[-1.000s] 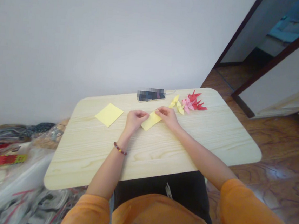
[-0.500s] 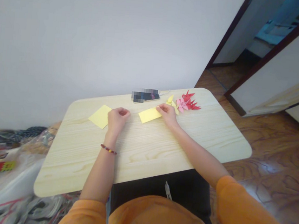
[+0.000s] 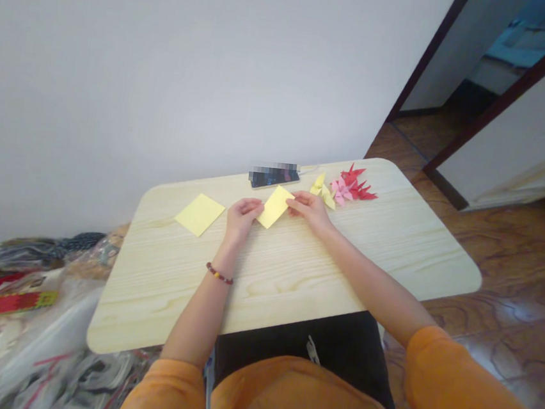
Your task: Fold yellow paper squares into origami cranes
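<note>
A folded piece of yellow paper is held between my two hands above the middle of the table. My left hand pinches its left edge, and a beaded bracelet circles that wrist. On the other side my right hand grips the right edge between thumb and fingers. To the left lies a flat square of yellow paper. Just beyond my right hand are folded paper pieces: yellow ones, a pink one and red ones.
A phone, partly blurred out, lies at the table's back edge by the wall. Plastic bags and other items are piled left of the table. An open doorway and wooden floor are at the right.
My left hand has come right and taken hold of the yellow paper. The paper, a long strip lying under my right hand before, is now raised and turned, looking shorter. The view has shifted slightly.
</note>
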A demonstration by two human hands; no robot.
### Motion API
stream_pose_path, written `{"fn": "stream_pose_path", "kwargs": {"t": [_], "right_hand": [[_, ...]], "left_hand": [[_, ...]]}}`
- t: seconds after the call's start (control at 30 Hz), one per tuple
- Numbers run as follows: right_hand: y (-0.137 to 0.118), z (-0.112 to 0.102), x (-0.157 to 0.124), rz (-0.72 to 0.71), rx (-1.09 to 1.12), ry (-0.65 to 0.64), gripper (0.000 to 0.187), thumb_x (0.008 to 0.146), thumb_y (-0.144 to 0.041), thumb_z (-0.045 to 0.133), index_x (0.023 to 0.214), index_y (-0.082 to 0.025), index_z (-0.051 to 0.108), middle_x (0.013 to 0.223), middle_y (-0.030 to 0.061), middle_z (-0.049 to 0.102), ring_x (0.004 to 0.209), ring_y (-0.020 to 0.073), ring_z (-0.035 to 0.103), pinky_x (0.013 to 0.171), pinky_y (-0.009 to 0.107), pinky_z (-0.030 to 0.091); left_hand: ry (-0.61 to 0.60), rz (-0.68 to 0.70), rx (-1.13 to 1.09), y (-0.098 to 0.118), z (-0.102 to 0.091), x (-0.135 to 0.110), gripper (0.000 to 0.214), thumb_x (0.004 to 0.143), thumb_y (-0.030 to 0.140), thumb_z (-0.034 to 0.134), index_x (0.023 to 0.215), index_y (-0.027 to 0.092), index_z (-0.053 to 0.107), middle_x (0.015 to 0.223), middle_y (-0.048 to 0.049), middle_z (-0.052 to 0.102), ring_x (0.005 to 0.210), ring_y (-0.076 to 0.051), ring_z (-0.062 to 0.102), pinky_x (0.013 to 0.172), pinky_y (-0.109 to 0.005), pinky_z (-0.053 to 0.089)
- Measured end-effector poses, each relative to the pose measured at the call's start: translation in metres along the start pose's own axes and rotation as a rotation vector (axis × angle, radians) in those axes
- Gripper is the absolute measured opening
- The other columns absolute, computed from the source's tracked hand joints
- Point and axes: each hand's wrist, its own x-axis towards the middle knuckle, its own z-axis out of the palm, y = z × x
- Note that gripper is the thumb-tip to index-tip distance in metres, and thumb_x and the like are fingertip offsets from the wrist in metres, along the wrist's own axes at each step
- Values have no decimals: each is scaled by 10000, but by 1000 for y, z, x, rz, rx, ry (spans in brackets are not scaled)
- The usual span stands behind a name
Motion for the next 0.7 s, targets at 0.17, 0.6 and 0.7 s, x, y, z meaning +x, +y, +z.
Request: {"fn": "stream_pose_path", "kwargs": {"t": [0.17, 0.6, 0.7], "right_hand": [[3, 1, -2, 51, -20, -63, 341, 539, -421, 798, 676, -147, 649, 580, 0, 626, 528, 92, 550, 547, 239, 460], [-11, 5, -11, 1, -173, -40, 327, 575, -434, 772, 619, -143, 629, 455, -40, 505, 418, 53, 372, 414, 222, 255], [-11, 5, -10, -2, -157, -52, 340, 553, -429, 791, 628, -139, 631, 446, -45, 507, 404, 49, 379, 402, 215, 253]], "left_hand": [[-16, 41, 0, -3, 1, 0, 279, 562, 285, 757, 791, 152, 671, 779, -46, 696, 672, -135, 617, 634, -244, 456], [-93, 337, 488, 5, 15, -17, 371, 616, 369, 793, 910, 181, 666, 939, -59, 694, 818, -181, 636, 743, -302, 497], [-93, 307, 451, 4, 15, -17, 389, 614, 366, 794, 921, 176, 649, 941, -56, 696, 782, -169, 645, 746, -307, 510]]}}
